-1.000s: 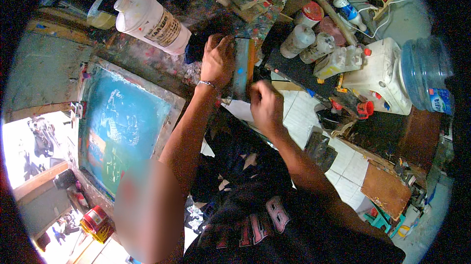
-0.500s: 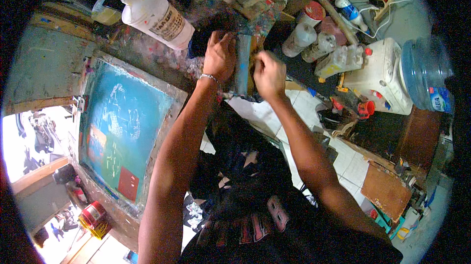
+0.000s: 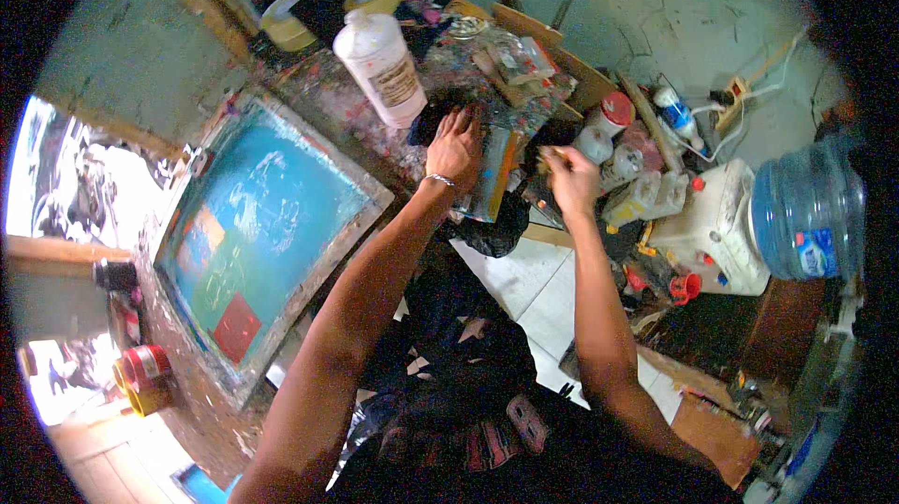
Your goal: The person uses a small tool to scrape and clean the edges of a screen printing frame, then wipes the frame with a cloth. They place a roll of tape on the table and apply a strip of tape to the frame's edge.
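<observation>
My left hand [image 3: 455, 150] lies with its fingers stretched out and flat, over the edge of a dark cloth [image 3: 427, 120] and against the left side of a flat board [image 3: 493, 174]. That board has a streaked blue-grey face and an orange strip along its right edge. To the right, apart from the board, my right hand [image 3: 573, 182] is closed. A small yellowish bit shows at its fingertips, too blurred to name. Just beyond the cloth stands a white plastic bottle [image 3: 379, 68] with a label.
A framed printing screen [image 3: 373, 206] with blue mesh leans at the left. Tape rolls [image 3: 288, 22] sit at the back. On the right are a red-lidded tub [image 3: 615, 111], a white jerrycan [image 3: 716, 223] and a large blue water bottle [image 3: 807, 209]. A red-and-yellow can [image 3: 145, 378] is lower left.
My view has turned, so the scene sits differently. My right hand has moved rightward, away from the board. My left fingers have straightened from a curl, and the board's orange edge shows more.
</observation>
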A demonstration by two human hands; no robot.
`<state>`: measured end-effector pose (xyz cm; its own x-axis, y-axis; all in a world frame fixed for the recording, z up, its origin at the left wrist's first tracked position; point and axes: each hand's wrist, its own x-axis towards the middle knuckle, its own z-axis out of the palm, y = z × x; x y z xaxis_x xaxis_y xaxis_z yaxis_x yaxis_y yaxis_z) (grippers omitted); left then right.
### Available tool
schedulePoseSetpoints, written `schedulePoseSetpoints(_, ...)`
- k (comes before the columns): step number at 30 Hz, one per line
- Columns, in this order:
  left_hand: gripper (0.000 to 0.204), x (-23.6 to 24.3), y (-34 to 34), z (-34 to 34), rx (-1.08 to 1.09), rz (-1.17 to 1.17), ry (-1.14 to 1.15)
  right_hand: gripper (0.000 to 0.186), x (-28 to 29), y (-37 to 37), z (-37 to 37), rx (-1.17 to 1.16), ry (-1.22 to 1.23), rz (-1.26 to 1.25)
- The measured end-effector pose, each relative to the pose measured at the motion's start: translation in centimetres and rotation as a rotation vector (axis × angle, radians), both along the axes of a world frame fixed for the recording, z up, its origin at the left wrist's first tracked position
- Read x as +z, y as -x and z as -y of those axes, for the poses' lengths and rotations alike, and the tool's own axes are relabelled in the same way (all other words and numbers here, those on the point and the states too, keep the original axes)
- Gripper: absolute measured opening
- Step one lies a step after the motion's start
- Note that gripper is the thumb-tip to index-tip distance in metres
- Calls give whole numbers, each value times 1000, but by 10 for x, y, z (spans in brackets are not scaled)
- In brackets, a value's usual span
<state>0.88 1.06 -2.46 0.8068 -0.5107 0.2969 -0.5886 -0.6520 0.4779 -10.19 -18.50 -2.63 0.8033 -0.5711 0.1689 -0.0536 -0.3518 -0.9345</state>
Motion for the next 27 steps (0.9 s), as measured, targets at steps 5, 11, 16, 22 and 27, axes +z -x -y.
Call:
schedulePoseSetpoints(5, 55, 55, 54, -24, -59, 183, 67, 31, 37, 66, -7, 7, -577, -1)
schedulePoseSetpoints(11, 32, 136, 277, -135, -76, 107, 823, 21, 102, 111, -152, 496, -677, -293)
schedulePoseSetpoints(16, 23, 154, 393, -217, 514, 46, 889, 15, 97, 131, -324, 1480, -566, -733)
schedulePoseSetpoints(22, 19, 137, 472, -248, 904, 52, 1072, 16, -33, 218, -465, 1492, -729, -1453)
schedulePoseSetpoints(27, 20, 116, 497, -253, 1051, 65, 1120, 28, -135, 221, -521, 1438, -571, -936)
